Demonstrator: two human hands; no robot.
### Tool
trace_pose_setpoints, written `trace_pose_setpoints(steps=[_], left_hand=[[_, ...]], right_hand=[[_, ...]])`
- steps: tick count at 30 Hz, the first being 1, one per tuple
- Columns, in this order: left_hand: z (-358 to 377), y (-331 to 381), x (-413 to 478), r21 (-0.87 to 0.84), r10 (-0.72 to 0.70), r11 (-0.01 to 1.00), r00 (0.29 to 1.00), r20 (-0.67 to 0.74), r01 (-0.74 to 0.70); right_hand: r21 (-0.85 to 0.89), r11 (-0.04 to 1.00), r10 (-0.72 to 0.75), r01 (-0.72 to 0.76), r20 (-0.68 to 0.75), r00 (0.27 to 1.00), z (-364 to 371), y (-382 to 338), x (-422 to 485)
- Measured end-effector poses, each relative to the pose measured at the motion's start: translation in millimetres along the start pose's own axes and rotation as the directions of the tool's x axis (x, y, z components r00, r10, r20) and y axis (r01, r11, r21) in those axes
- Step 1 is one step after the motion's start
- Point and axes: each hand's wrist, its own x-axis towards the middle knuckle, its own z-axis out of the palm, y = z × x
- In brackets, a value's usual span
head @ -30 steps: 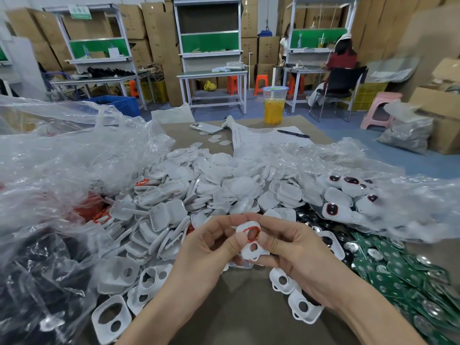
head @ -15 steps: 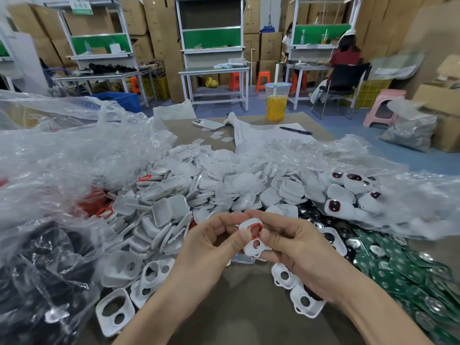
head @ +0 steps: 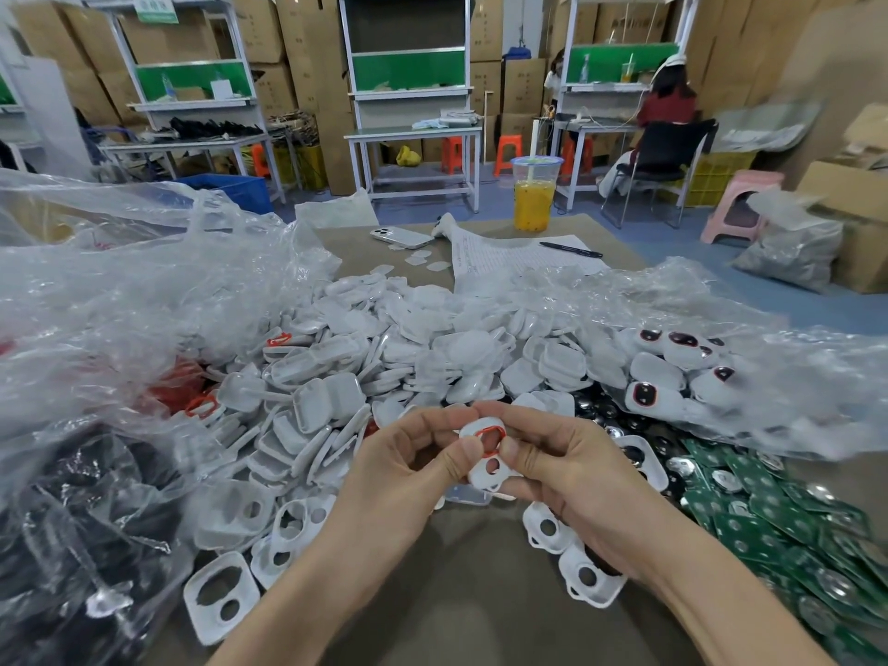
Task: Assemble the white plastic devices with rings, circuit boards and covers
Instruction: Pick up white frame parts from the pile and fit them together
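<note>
At nine o'clock of the view a crumpled clear bag (head: 96, 300) lies across the brown worktop (head: 461, 598). Loose red rings (head: 180, 389) show through it, with dark parts (head: 72, 521) lower down at eight o'clock. At seven o'clock loose white frames (head: 221, 593), each with two holes, lie flat on the worktop. Beyond them, from ten to twelve o'clock, spreads a heap of white covers (head: 384, 343). In the centre, just below the heap, the left hand (head: 408, 473) and the right hand (head: 576, 478) meet. Both grips are clamped on one white frame (head: 479, 477), held off the surface. The left pinches its left edge and the right pinches its right side. A red ring (head: 491, 436) sits at the frame's larger, upper opening; fingers cover part of it, so I cannot tell whether it is fully seated. At two o'clock finished devices (head: 658, 372) with dark, red-rimmed windows lie in a second clear bag (head: 793, 377). At four o'clock green circuit boards (head: 769, 526) lie piled.
</note>
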Motion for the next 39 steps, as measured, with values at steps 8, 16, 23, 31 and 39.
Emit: trace_pose_setpoints(steps=[8, 16, 23, 31, 39], left_hand=[[0.5, -1.1, -0.2, -0.016, 0.004, 1.000, 1.000, 0.000, -0.004], [1.6, -1.4, 2.6, 0.014, 0.045, 0.999, 0.999, -0.015, -0.045], [1.6, -3.7, 2.5, 0.016, 0.035, 0.999, 0.998, -0.045, -0.034], [2.1, -3.0, 2.1, 0.040, 0.039, 0.999, 0.998, -0.054, -0.037], [4.2, -3.4, 2.2, 0.075, 0.110, 0.992, 0.992, -0.065, -0.105]], right_hand=[[-0.046, 0.999, -0.009, 0.010, 0.005, 1.000, 3.2, -0.9, -1.7], [-0.094, 0.996, -0.002, -0.009, -0.114, 0.994, 5.2, 2.4, 0.1], [-0.136, 0.991, -0.004, -0.012, -0.119, 0.993, 6.4, 1.4, -0.3], [-0.133, 0.991, -0.017, 0.003, -0.102, 0.995, 5.3, 2.8, 0.1], [-0.121, 0.992, -0.030, 0.018, -0.103, 0.994, 4.2, 4.9, 0.6]])
